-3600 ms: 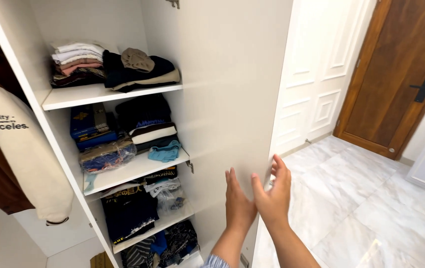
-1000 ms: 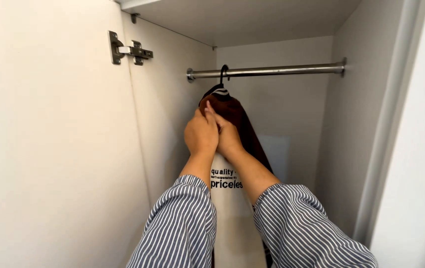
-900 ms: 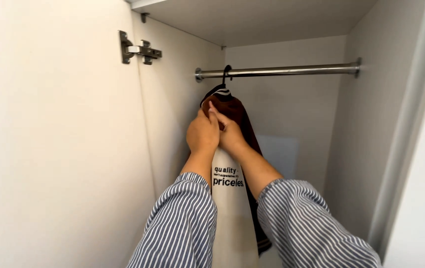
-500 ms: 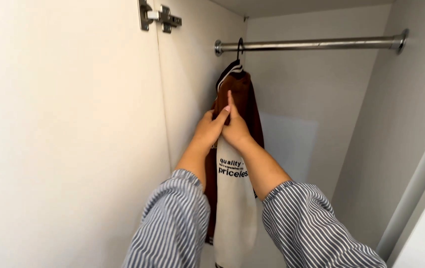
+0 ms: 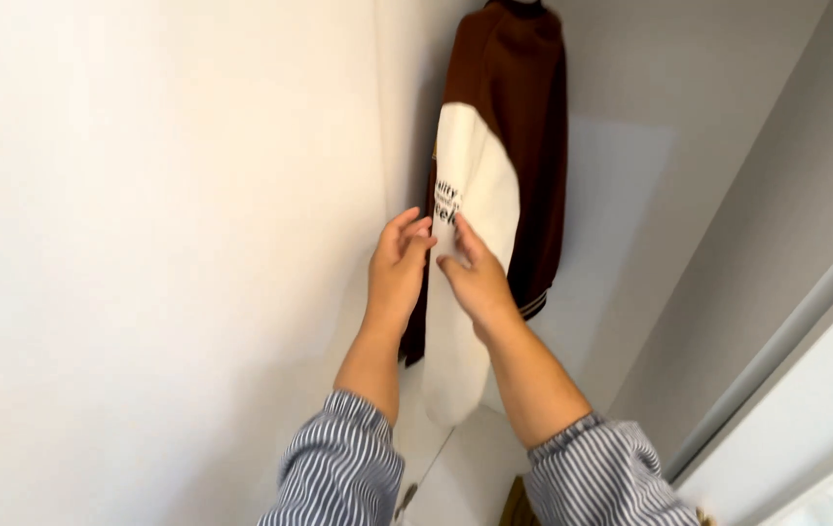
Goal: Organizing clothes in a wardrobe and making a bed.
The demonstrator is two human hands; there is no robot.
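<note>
— Where is the jacket?

— The brown varsity jacket (image 5: 523, 117) hangs inside the white wardrobe, close to the wardrobe's left wall (image 5: 144, 244), its cream sleeve (image 5: 470, 253) turned toward the camera and hanging straight down. Its top runs out of view.

— And the hands?

— Both are raised at the sleeve's front edge, side by side. The left hand (image 5: 397, 268) has loosely curled, parted fingers just beside the sleeve's left edge; I cannot tell whether it touches the fabric. The right hand (image 5: 475, 278) lies against the sleeve with fingers half-open, not clenched. Striped shirt cuffs (image 5: 343, 468) cover both forearms below.
</note>
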